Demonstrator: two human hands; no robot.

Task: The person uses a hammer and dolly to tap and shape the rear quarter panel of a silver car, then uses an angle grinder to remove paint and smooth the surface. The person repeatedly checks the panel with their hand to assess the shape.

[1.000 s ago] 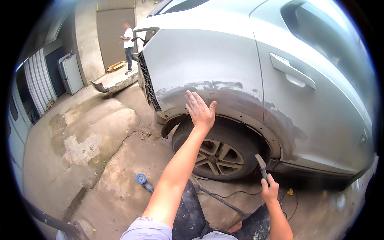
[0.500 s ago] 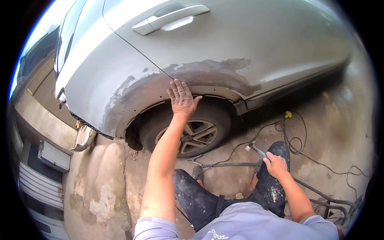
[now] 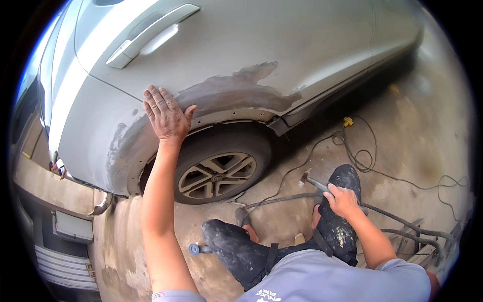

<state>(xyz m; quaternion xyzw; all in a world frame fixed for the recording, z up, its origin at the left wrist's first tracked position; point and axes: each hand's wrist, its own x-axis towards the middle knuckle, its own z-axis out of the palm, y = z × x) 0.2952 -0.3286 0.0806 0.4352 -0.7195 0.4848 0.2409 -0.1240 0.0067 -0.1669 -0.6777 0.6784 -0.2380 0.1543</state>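
My left hand (image 3: 169, 117) rests flat on the car's bodywork, fingers stretched and a little apart. It lies over the wheel arch (image 3: 226, 103), whose paint is sanded to grey and brown patches, close to the seam at the door edge. Below the arch is the wheel (image 3: 219, 176) with its pale spoked rim and dark tyre. My right hand (image 3: 344, 201) is closed round the handle of a hammer (image 3: 314, 183), held above my right knee. The hammer's head points toward the wheel, away from the car's panel.
A silver door handle (image 3: 151, 36) juts from the panel above. Black cables (image 3: 370, 163) and a thick hose (image 3: 287, 199) run across the concrete floor, with a yellow connector (image 3: 347, 122) on one. A blue-ended tool (image 3: 195, 249) lies beside my left knee. Wooden pieces (image 3: 410, 239) lie at right.
The view has turned, so the car sits further left and tilted. My left hand is now higher on the panel, near the door seam. The hammer stays in my right hand.
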